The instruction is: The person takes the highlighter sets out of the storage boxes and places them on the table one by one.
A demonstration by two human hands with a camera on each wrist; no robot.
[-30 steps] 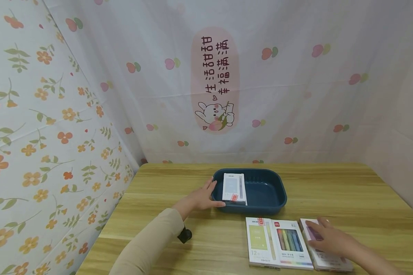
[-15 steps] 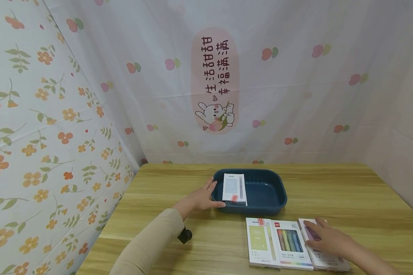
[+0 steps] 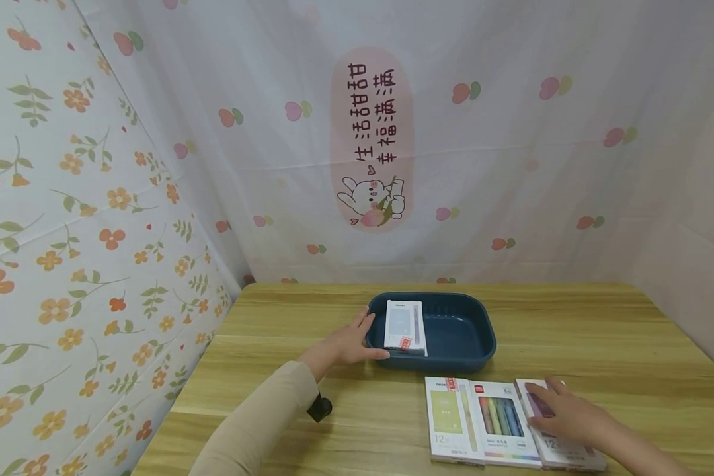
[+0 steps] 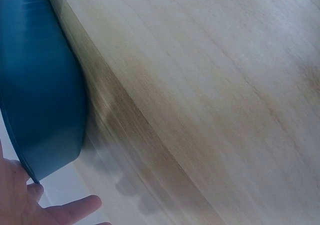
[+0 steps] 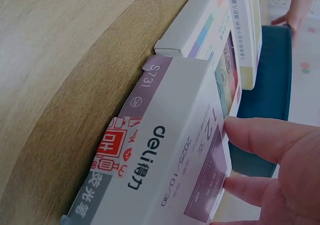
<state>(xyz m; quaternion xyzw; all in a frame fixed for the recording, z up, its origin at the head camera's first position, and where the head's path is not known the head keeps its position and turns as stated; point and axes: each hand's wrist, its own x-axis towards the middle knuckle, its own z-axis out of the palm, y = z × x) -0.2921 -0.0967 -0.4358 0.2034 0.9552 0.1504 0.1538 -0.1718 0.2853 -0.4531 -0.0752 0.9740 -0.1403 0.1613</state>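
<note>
My right hand [image 3: 574, 416] rests its fingertips on the top face of a white and purple box of highlighters [image 5: 165, 150] at the table's front right. Its thumb and fingers are extended in the right wrist view. Left of that box lies a white box with a window showing coloured sticks [image 3: 501, 418], then a white and yellow-green box [image 3: 448, 415]. My left hand [image 3: 350, 344] lies spread against the left end of a dark blue tray [image 3: 458, 363], thumb along the front rim. Inside the tray leans a white and pale-blue box [image 3: 400, 324].
The wooden table [image 3: 262, 317] runs back to a white printed curtain [image 3: 500, 165], with a flowered curtain [image 3: 95, 264] on the left. A small black object [image 3: 319, 408] shows under the left wrist.
The right hand and the purple box have shifted slightly left, and the gap to the middle box has closed. The left hand and the tray stay where they were.
</note>
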